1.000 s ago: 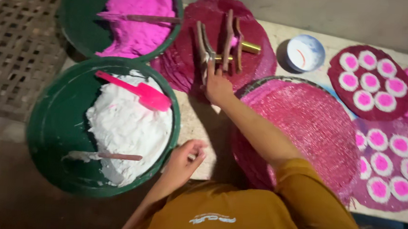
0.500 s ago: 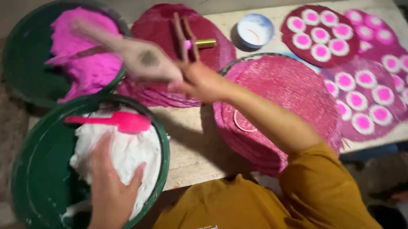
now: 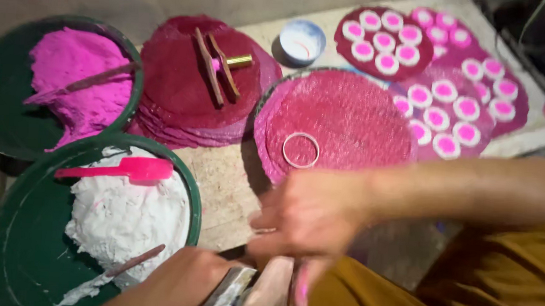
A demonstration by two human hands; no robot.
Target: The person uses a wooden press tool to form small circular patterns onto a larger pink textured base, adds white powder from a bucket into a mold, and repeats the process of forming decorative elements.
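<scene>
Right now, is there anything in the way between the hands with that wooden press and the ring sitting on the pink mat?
Nothing visible. The right hand and left hand hold the wooden press near the mat's edge; the ring lies alone on bare pink mat.

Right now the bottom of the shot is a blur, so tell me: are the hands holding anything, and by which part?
Both hands grip a wooden press by its upper end; exact hold blurred.

no packages, labels, signs, seemingly no screens
</scene>
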